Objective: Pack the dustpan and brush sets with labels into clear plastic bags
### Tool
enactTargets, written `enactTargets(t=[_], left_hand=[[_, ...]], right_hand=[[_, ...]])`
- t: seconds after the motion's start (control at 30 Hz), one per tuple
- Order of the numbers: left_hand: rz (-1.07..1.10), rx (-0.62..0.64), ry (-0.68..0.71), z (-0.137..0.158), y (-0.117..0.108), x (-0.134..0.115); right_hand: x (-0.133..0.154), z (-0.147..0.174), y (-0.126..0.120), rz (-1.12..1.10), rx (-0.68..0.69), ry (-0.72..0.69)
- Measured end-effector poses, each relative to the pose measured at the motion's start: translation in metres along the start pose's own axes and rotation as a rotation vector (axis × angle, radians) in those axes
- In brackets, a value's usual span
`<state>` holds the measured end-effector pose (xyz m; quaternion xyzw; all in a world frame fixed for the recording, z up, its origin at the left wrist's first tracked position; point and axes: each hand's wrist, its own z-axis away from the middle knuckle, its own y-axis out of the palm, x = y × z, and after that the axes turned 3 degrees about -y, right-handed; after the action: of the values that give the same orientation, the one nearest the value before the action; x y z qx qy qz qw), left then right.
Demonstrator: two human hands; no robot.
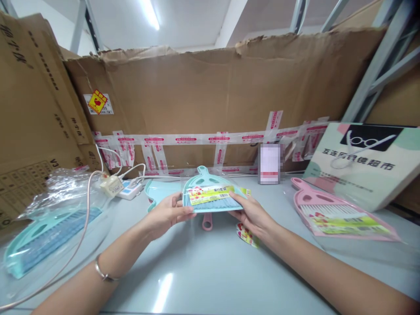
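Now both hands, left [169, 213] and right [251, 214], gripping one of three teal dustpan sets [210, 194]; one pink set [331, 214] alongside.

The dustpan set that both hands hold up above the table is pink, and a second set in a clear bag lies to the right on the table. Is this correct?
Not quite. The head view shows that the dustpan set held between the left hand and the right hand is light blue, not pink. The pink set is the one lying to the right on the table, in a clear bag.
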<state>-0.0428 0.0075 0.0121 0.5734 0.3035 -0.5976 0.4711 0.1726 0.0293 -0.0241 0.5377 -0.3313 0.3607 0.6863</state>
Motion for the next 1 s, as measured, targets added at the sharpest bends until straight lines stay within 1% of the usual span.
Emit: enactTargets(t=[0.1,0.17,0.27,0.33,0.4,0.53,0.6,0.7,0.77,0.9,0.93,1.0], left_hand=[[-0.037,-0.048,-0.003,-0.004,-0.001,0.006],[-0.068,-0.071,0.004,-0.007,-0.002,0.008],[-0.099,-0.076,0.022,-0.009,-0.004,0.009],[-0.126,-0.069,0.038,-0.009,-0.003,0.009],[-0.148,-0.069,0.044,-0.008,-0.002,0.009],[-0.128,-0.073,0.024,-0.008,0.003,0.012],[-0.111,-0.096,0.013,-0.009,0.004,0.014],[-0.097,-0.16,-0.005,-0.011,0.005,0.016],[-0.098,-0.209,-0.013,-0.011,0.004,0.016],[-0.135,-0.273,-0.006,-0.013,0.0,0.016],[-0.145,-0.281,0.004,-0.014,-0.001,0.016],[-0.162,-0.293,0.032,-0.015,-0.002,0.016]], right_hand=[[0.001,0.0,0.0,0.022,-0.002,-0.011],[0.002,0.0,-0.001,0.019,0.035,-0.001],[0.003,-0.002,-0.003,0.007,0.106,0.051],[0.004,-0.004,-0.004,0.017,0.119,0.083],[0.003,-0.005,-0.005,0.039,0.101,0.086],[0.0,-0.008,-0.007,0.083,0.015,0.041],[-0.001,-0.01,-0.007,0.102,-0.013,0.02],[0.0,-0.009,-0.006,0.121,-0.008,0.016],[0.004,-0.008,-0.005,0.109,0.048,0.038],[0.013,-0.005,-0.004,0.003,0.242,0.077],[0.015,-0.005,-0.004,-0.014,0.261,0.072],[0.016,-0.005,-0.004,-0.018,0.24,0.051]])
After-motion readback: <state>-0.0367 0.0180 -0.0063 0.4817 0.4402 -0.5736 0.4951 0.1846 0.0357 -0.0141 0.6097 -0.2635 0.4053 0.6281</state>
